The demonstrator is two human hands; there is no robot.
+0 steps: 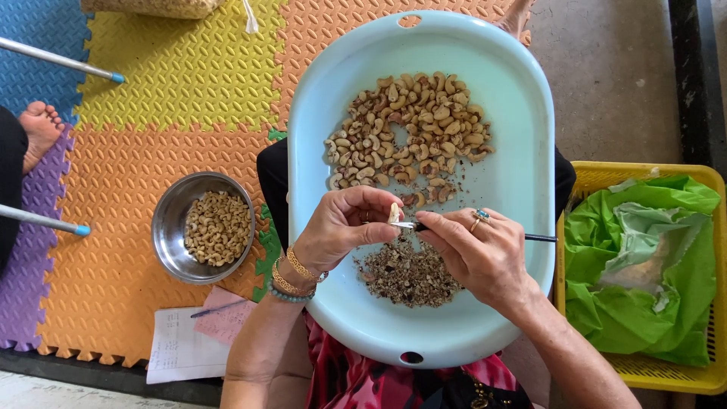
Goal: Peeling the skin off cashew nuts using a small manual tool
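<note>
Head view looks straight down on a pale blue tub point(522, 151) resting across the person's lap. The left hand point(341, 227) pinches a single cashew point(394, 213) between thumb and fingertips, turned up so its skin faces the blade. The right hand point(477, 254) is closed around a small knife point(454, 229), its tip touching the nut; the dark handle sticks out toward 3 o'clock. Unpeeled cashews point(409, 129) lie heaped at 12 o'clock in the tub, and a pile of peelings point(409, 273) sits directly under the hands, probably where scrapings fall. A steel bowl point(163, 227) of peeled nuts stands at 9 o'clock on the foam mat point(182, 83), within easy reach.
</note>
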